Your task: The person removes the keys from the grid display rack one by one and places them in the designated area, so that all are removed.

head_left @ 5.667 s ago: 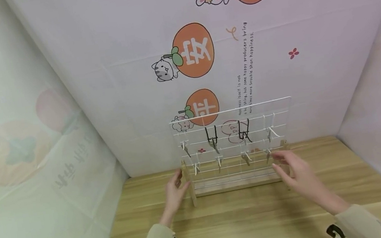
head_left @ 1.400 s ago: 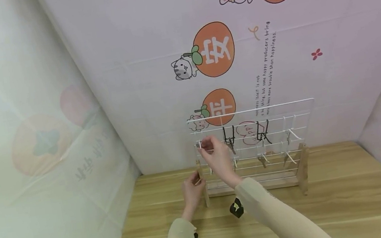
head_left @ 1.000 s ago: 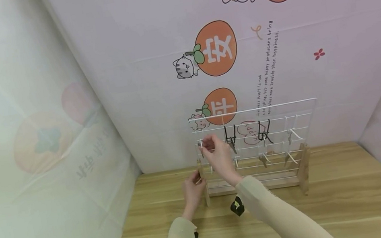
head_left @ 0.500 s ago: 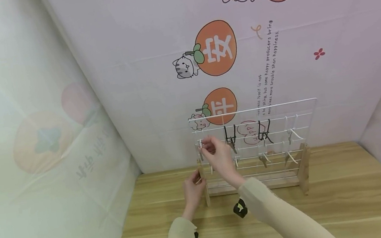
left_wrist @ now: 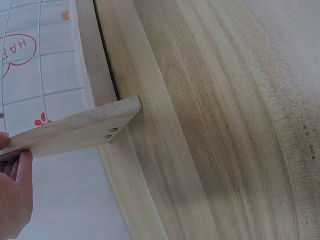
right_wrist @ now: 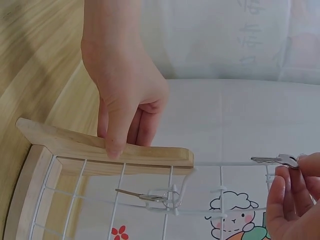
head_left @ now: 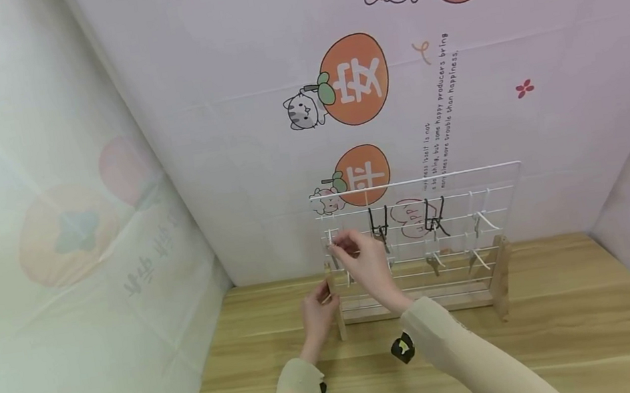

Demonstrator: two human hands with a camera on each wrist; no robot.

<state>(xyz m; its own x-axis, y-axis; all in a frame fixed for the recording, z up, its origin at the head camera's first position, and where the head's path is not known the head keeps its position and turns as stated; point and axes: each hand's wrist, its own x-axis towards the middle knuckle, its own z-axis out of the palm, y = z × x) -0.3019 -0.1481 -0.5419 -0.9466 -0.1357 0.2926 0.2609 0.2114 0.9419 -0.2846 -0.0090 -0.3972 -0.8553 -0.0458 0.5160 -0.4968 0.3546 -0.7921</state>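
Gripping left post (head_left: 342, 324) with left hand (head_left: 317, 316), pinching a likely light, stiff, slick key (right_wrist: 274, 160) by its head (right_wrist: 288, 159) with right hand (head_left: 368, 264).

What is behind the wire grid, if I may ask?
A printed sheep, red heart and tabletop show behind the wire grid; what the right hand covers there cannot be seen.

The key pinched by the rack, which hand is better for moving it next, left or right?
Probably the right hand: its fingertips pinch the key up near the rack's corner. The left hand is lower, holding the wooden post, so it would have to let go first.
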